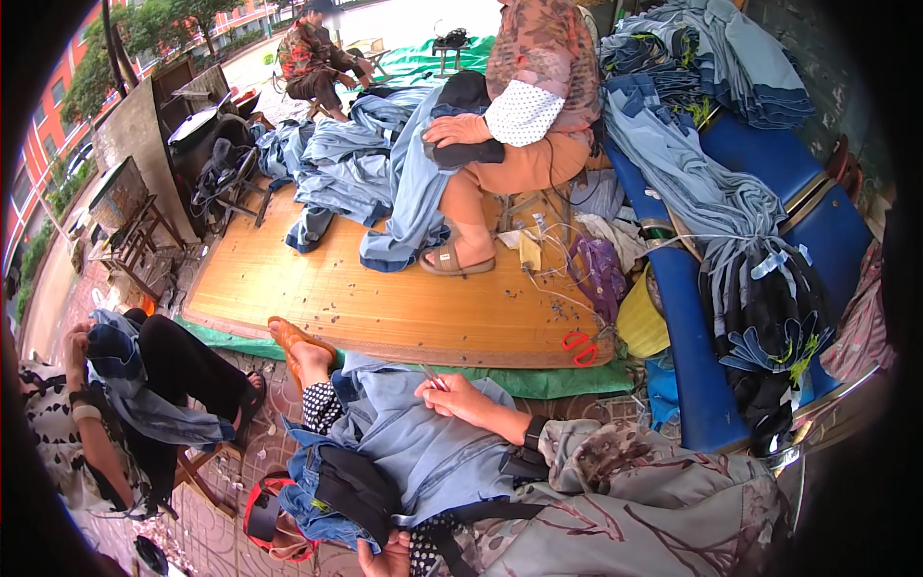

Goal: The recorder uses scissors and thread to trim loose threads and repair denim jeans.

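Note:
Light blue jeans [423, 447] lie spread across my lap, over polka-dot trousers. A darker bundled part of denim [351, 490], with a black patch, sits at their near left end. My right hand [457, 397], with a black band at the wrist, is closed around a small pointed metal tool [435, 378] just above the jeans. Its kind is mostly hidden by the fingers; it may be thread snips. At the lower edge my left hand [386, 556] is closed, its fingers pinching the edge of the denim bundle.
A red-rimmed basket [274, 519] stands below my lap. Red-handled scissors [579, 349] lie on the bamboo mat [385, 313]. Denim is piled on the mat and on a blue bench [678, 365]. Co-workers sit left, ahead and farther back; the one ahead handles denim.

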